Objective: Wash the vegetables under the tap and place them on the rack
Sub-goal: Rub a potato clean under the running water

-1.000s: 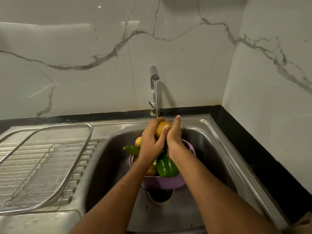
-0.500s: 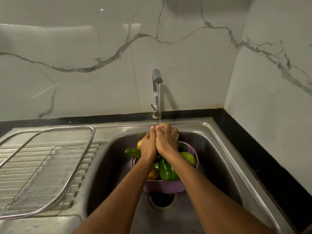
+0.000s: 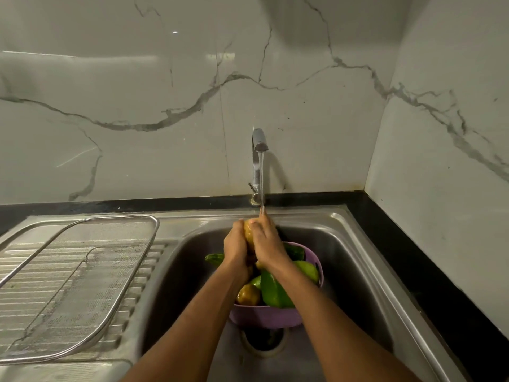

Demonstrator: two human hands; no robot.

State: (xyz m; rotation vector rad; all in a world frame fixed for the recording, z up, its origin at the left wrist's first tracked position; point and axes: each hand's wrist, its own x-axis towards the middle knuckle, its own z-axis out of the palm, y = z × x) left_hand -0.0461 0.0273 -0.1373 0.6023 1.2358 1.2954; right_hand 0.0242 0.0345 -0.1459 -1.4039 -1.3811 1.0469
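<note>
Marble wall (image 3: pixel 137 78) fills 10 to 2 o'clock, corner seam at 2. Steel sink (image 3: pixel 366 260) basin takes centre to 5 o'clock, rim running diagonally to lower right; black counter strip (image 3: pixel 413 257) just beside that rim. Ribbed drainboard (image 3: pixel 16 260) at 9 o'clock, mesh rack (image 3: pixel 82 277) lying on it, wire rim raised, nothing on the mesh, its right edge near the basin's left lip. Open basin floor at 7 and 4 o'clock around the drain (image 3: pixel 263 343). Purple bowl (image 3: pixel 264 315) sits over the drain, centre, holding green pepper (image 3: pixel 272 290), a brownish round vegetable (image 3: pixel 248 295), pale green one (image 3: pixel 308 271) at its 3 o'clock edge, dark green one (image 3: pixel 214 259) overhanging the 9 o'clock edge. Tap (image 3: pixel 259 161) at 12, water running. Left hand (image 3: pixel 234 249) and right hand (image 3: pixel 265 244), above the bowl, both curled round a yellowish potato (image 3: pixel 249 232) between the palms, stream hitting the right fingertips. Potato mostly hidden.
</note>
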